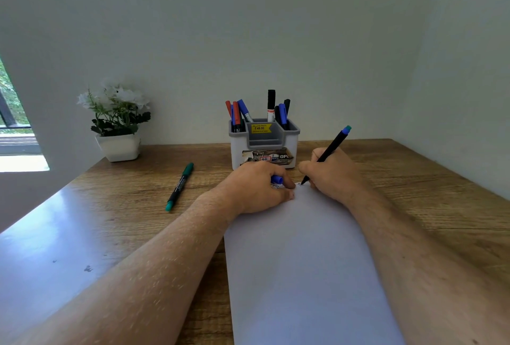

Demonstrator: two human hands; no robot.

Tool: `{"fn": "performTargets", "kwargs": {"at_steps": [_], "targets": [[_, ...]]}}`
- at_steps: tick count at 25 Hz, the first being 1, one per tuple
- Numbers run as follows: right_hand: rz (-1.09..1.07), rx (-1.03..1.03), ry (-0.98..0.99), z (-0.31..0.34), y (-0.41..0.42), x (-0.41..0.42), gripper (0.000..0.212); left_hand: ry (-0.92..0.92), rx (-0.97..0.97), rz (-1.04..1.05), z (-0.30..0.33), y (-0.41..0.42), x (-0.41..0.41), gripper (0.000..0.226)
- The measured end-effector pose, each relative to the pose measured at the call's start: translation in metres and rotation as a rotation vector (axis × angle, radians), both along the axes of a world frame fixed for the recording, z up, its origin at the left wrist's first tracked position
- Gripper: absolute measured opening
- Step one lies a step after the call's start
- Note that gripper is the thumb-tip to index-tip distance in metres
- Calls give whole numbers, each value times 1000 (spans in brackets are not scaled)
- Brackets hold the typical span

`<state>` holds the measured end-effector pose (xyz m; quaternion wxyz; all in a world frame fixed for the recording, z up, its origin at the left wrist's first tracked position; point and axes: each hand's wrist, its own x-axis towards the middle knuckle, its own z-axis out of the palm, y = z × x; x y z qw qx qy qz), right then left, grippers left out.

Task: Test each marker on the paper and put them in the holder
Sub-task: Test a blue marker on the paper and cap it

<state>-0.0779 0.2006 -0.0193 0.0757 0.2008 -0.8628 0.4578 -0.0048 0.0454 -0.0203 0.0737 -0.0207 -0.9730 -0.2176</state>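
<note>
Marker [325, 151] clamped in my right hand [328, 176] fingers, tip on paper [303, 262], long axis tilted up-right; left hand [256, 187] fingers pinch its blue cap [276, 179]; holder [263, 143] just beyond both; green marker [180, 186] left on tabletop [124, 206].

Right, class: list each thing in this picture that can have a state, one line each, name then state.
blue marker: uncapped, tip on the paper, gripped by right hand
blue cap: off, held in left hand
green marker: capped, lying on the table
paper: flat, small marks at far edge
holder: upright, holding several markers
</note>
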Motion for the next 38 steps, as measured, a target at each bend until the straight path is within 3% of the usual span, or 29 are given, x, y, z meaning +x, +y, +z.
{"fn": "performTargets", "kwargs": {"at_steps": [4,14,19,23,26,38], "targets": [[41,-31,-25,1,2,1,37,-4,13,1,-1,0,-1,22],[-64,-21,18,1,-1,-3,31,40,10,26,1,0,1,26],[140,-305,-149,10,-10,-2,16,155,552,98,10,-2,6,39],[402,-608,-297,16,-9,2,15,234,714,149,14,-3,6,38],[454,-752,-400,19,-9,6,7,277,851,176,19,-6,6,36],[467,-737,-411,19,-12,10,12,242,881,109,20,-1,7,38]]}}
